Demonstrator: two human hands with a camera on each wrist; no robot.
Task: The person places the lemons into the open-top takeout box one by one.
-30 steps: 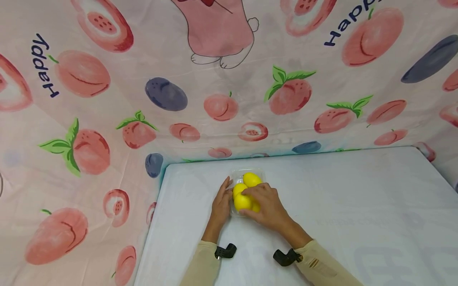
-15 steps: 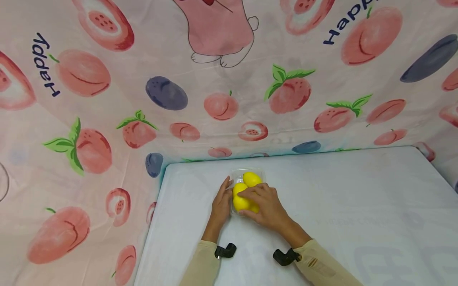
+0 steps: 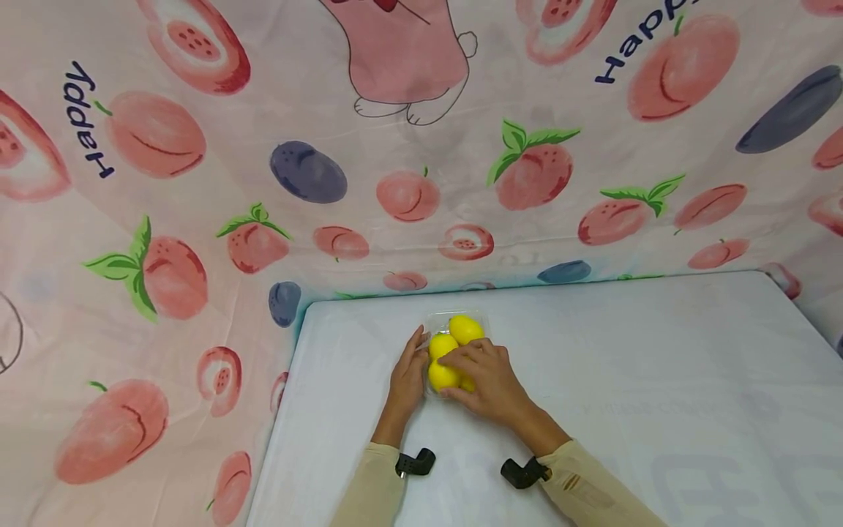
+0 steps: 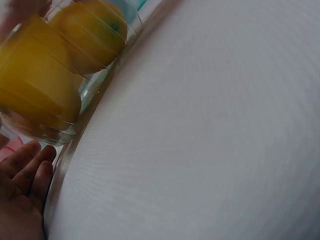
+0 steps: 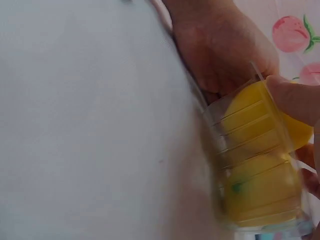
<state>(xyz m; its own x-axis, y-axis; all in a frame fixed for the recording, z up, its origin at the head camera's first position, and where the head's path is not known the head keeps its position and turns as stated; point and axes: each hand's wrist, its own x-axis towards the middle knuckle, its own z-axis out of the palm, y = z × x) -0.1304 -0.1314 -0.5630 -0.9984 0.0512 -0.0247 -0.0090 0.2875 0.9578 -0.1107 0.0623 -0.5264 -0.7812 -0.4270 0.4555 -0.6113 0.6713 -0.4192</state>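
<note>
Several yellow lemons sit in a clear ribbed plastic box (image 3: 454, 316) near the table's far edge. My right hand (image 3: 489, 377) reaches over the box from the right, its fingers and thumb curled around the near-left lemon (image 3: 444, 376). A far lemon (image 3: 466, 329) and a lemon at the left (image 3: 443, 345) lie beyond that grip; another is partly covered by the right hand. Along the box's left side stands my left hand (image 3: 408, 373), fingers fairly straight against or close to the wall. In the right wrist view, a lemon (image 5: 262, 190) with a green tip shows through the wall.
A white-covered table (image 3: 658, 366) extends widely to the right. Behind and to the left hangs a pink fruit-print cloth (image 3: 408, 146), meeting the table's far edge. Dark wrist cameras (image 3: 416, 462) sit on both wrists.
My right hand has shifted very little, and the lemon in its grip has settled slightly leftward and nearer. The far lemon has nudged a little to the right. The left hand stays in place.
</note>
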